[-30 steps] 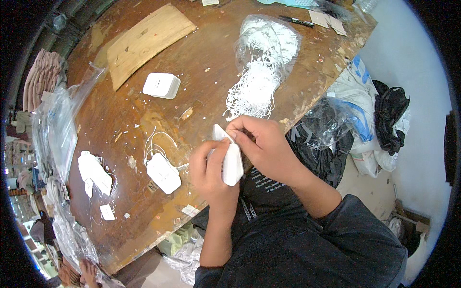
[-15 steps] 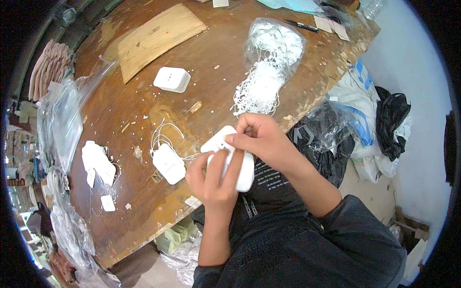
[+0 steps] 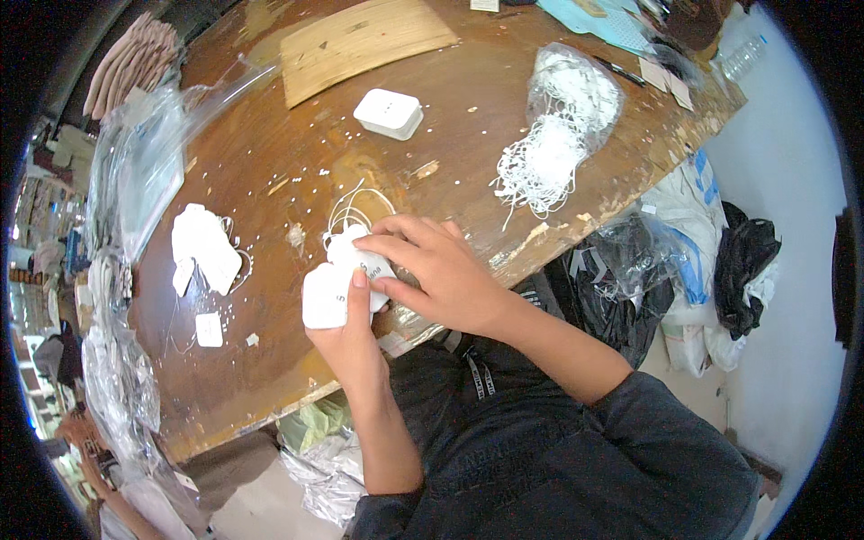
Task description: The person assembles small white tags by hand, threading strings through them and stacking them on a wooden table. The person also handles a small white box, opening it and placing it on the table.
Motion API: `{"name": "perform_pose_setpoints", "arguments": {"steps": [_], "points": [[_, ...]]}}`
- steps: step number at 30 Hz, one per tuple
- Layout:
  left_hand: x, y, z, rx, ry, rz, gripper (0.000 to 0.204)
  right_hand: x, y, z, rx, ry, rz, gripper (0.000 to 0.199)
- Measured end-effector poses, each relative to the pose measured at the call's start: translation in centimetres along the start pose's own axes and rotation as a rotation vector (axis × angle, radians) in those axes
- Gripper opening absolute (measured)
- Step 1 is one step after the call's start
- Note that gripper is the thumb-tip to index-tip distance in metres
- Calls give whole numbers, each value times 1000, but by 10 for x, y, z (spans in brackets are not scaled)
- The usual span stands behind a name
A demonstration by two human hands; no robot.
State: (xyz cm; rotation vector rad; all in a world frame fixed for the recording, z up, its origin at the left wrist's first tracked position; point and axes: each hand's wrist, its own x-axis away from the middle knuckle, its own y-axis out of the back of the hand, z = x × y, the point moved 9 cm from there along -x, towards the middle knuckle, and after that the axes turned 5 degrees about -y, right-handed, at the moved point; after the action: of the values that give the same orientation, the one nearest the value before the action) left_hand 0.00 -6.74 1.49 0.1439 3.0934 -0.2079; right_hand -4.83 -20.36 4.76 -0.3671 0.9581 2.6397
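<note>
My left hand (image 3: 355, 337) is closed round white hang tags (image 3: 324, 297) with rounded corners, its thumb pressed on their printed face. My right hand (image 3: 445, 274) reaches in from the right. Its fingers and thumb close on the upper right part of the same tags, partly covering them. Thin white strings (image 3: 346, 212) loop out beyond the tags onto the table. Further off, a neat stack of white tags (image 3: 387, 112) sits on the wood. A bundle of white tag strings (image 3: 538, 166) spills from a clear plastic bag (image 3: 576, 85).
On the left of the worn brown table (image 3: 279, 360) lie strung white tags (image 3: 200, 243) and a small white card (image 3: 209, 329). Clear plastic sleeves (image 3: 135, 193) hang along the left edge. A wooden board (image 3: 364, 40) and a black pen (image 3: 621, 72) lie farther back.
Both hands have moved left and down to the strung tags on the table. Earlier they held a stack of blank-looking tags near my body; now printed faces show. The view has shifted.
</note>
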Motion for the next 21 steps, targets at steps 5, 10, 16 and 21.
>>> {"name": "perform_pose_setpoints", "arguments": {"steps": [5, 10, 16, 21], "points": [[0, 31, -20, -139, -158, -138, 30, -3, -16, -4, 168, -40, 13, 36], [-2, 35, -20, 13, -147, -70, 25, -4, -9, 7, 167, 27, -58, 39], [-1, 1, -25, 37, -257, 318, 31, 2, -42, 6, -844, -264, 299, 59], [-31, 34, -55, -528, -604, 361, 55, -2, -27, -9, -870, -313, 241, 51]]}}
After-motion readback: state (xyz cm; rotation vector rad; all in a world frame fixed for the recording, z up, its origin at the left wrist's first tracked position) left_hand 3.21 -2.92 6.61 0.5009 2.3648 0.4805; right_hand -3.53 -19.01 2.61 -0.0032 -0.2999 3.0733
